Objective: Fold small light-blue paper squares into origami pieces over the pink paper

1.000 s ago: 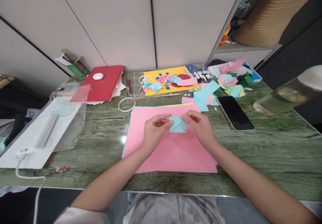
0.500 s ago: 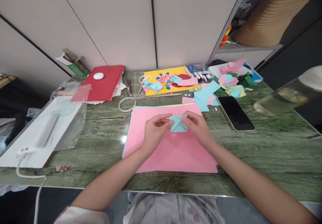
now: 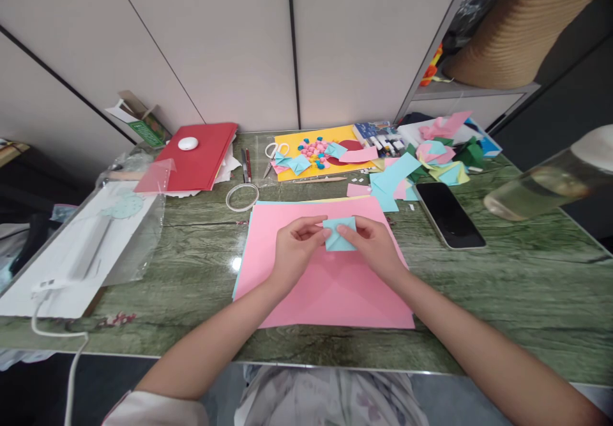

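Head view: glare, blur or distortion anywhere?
Head view: small bright glare spot on the green table, left of the pink paper; wide-angle stretch, with the bottle leaning outward at the right edge; creases on the blue folded paper look soft.

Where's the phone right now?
Head view, right of centre: the phone lies on the green table, beyond the right hand, between the light-blue paper scraps and the clear container.
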The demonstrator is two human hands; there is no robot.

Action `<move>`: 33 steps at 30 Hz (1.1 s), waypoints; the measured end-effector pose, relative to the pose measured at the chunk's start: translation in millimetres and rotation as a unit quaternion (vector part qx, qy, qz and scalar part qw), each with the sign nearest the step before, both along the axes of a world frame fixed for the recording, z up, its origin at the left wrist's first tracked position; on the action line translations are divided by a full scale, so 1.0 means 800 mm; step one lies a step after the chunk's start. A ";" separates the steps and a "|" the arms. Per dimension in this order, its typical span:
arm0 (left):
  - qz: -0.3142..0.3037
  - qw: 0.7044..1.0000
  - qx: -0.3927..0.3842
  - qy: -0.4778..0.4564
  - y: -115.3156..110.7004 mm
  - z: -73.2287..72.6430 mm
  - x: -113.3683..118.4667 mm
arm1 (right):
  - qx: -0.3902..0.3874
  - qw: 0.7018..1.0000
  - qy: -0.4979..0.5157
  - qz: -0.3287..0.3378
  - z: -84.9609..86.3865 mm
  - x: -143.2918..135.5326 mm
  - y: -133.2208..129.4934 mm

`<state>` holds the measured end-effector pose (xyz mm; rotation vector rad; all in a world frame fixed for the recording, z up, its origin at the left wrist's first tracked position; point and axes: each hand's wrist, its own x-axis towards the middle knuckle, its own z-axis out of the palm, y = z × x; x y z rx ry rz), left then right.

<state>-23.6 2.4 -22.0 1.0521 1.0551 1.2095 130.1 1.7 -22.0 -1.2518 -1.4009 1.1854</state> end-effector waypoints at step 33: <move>0.011 1.000 0.000 -0.024 0.004 -0.012 -0.001 | -0.103 0.991 -0.019 0.087 0.000 0.000 0.001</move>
